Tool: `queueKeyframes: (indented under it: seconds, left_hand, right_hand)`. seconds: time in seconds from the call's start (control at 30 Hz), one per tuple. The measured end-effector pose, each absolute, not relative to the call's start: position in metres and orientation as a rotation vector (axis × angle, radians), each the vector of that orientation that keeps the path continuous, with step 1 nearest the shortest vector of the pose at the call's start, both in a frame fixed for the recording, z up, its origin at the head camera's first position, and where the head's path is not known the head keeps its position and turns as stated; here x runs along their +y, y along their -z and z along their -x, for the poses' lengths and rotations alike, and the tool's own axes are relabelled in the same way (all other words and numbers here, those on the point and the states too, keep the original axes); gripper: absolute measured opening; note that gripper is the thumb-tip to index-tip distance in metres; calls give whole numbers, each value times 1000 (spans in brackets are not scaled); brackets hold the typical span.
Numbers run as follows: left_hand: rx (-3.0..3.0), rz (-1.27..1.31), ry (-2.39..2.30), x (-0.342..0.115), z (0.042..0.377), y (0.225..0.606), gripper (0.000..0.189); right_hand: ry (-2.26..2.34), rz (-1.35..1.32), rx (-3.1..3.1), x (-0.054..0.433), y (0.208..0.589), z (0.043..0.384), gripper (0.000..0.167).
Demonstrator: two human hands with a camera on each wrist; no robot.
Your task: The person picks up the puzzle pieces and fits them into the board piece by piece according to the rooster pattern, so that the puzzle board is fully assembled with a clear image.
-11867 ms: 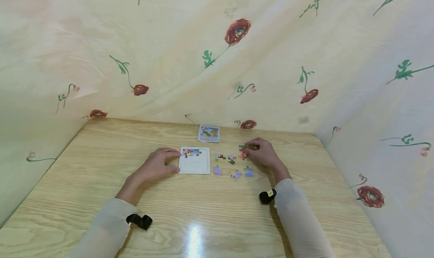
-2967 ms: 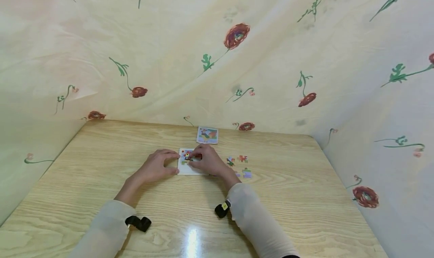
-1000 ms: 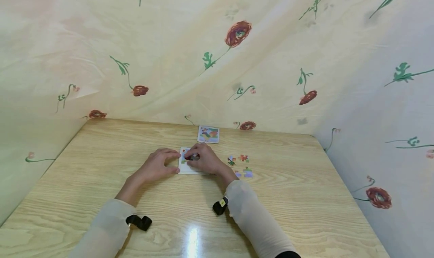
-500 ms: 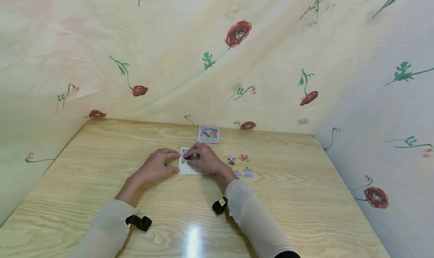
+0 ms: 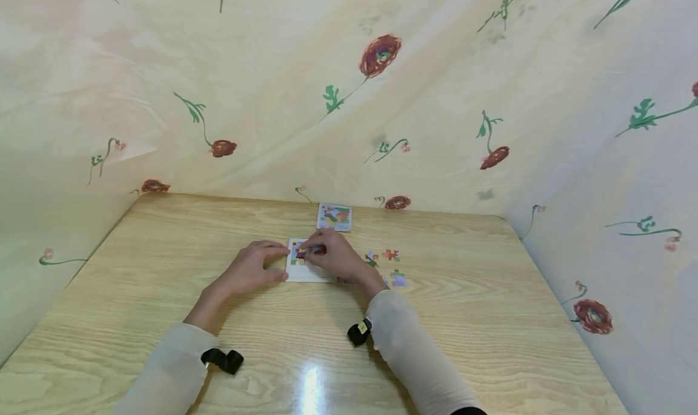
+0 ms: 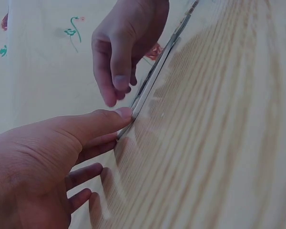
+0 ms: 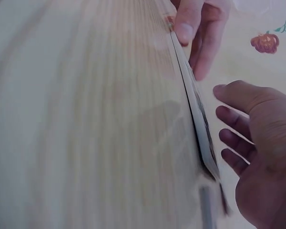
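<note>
A white square puzzle tray [image 5: 311,274] lies flat on the table, with joined jigsaw pieces [image 5: 299,254] across its upper part. My left hand [image 5: 253,266] holds the tray's left side, thumb near the lower corner and forefinger near the upper one. In the left wrist view, its thumb sits right on the thin tray edge. Over the pieces hovers my right hand [image 5: 338,257], covering the tray's upper right. The right wrist view shows this hand's fingers [image 7: 236,143] loosely bent and apart from the tray rim [image 7: 193,105], with nothing between them and the thumb.
Right of the tray lie loose jigsaw pieces: a red one [image 5: 391,255], a green and red one [image 5: 371,258], a lilac and green one [image 5: 398,278], others partly behind my right wrist. A picture card [image 5: 334,217] lies behind the tray. Floral cloth [image 5: 262,100] hangs at the back.
Since the oldest frame, my right hand came left from the loose pieces to the tray, which holds more pieces. In the last half second its fingers lifted slightly off them. My left hand stayed put.
</note>
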State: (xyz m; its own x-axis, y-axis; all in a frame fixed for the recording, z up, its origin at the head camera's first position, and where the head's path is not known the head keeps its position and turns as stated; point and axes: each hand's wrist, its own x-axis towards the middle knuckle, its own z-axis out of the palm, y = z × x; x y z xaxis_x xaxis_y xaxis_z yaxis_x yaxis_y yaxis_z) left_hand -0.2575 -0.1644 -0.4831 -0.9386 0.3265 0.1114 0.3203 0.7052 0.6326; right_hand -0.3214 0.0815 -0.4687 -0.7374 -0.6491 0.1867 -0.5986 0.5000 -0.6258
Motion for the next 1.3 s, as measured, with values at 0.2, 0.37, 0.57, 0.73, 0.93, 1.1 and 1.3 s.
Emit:
queueKeyframes:
  seconds: [0.2, 0.37, 0.57, 0.73, 0.93, 1.1, 1.3]
  left_hand:
    - [2885, -525, -1079, -164, 255, 482, 54]
    - [2878, -518, -1087, -165, 254, 481, 54]
    - [2877, -514, -1097, -166, 254, 481, 54]
    - [2868, -496, -1109, -164, 255, 480, 54]
    - [2864, -488, -1116, -164, 255, 481, 54]
    - [2860, -487, -1112, -163, 255, 480, 54]
    - [2850, -468, -1109, -162, 253, 479, 54]
  right_hand:
    - [1059, 1063, 2737, 113, 460, 321, 19]
    - [1098, 939, 2733, 149, 455, 318, 23]
    - [1063, 907, 2774, 186, 454, 315, 23]
    - [1066, 864, 2802, 209, 455, 312, 22]
    - [1049, 833, 2831, 225, 459, 311, 22]
    - [1060, 805, 2814, 231, 462, 311, 24]
    - [1060, 767, 2806, 234, 466, 312, 25]
